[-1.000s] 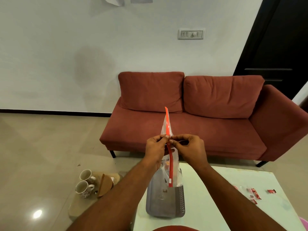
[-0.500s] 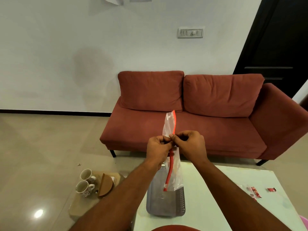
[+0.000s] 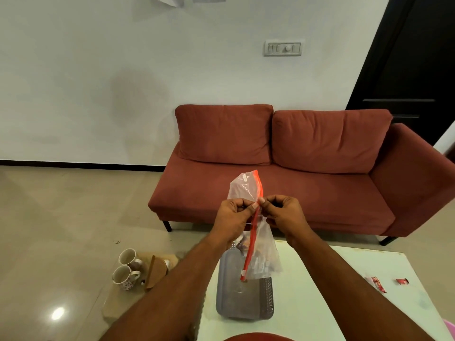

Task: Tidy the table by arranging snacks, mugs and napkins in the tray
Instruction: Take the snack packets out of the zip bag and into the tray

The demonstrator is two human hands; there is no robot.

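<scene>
Zip bag [image 3: 264,252]: thin clear film, near weightless, floppy, slick. It has a few small items in the bottom; can't tell which. The only stiff part is the red zip strip [image 3: 250,252] along one edge, so hold it there. Bare film will likely slide and crumple under the fingers. The load is light, but it could spill if the mouth tips down unsealed. Can't tell if the zip is sealed.

Location: the bag hangs in the air over the far end of the grey tray [image 3: 242,301], apparently not touching it. The tray sits on the white counter [image 3: 320,291].

Left hand [image 3: 232,217]: fingers curled, grip pinched on the strip from the left, about mid-length. Right hand [image 3: 286,214]: mirror pose, grip pinched on the strip from the right, thumb tips nearly meeting. Forearms reach forward and converge, with both hands at the same height. The top of the bag flops left above the hands and the rest dangles below.

Pending, my read: two mugs [image 3: 125,279] on a low wooden stand left of the counter, and loose red snack packets [image 3: 376,283] on the counter's right side.
</scene>
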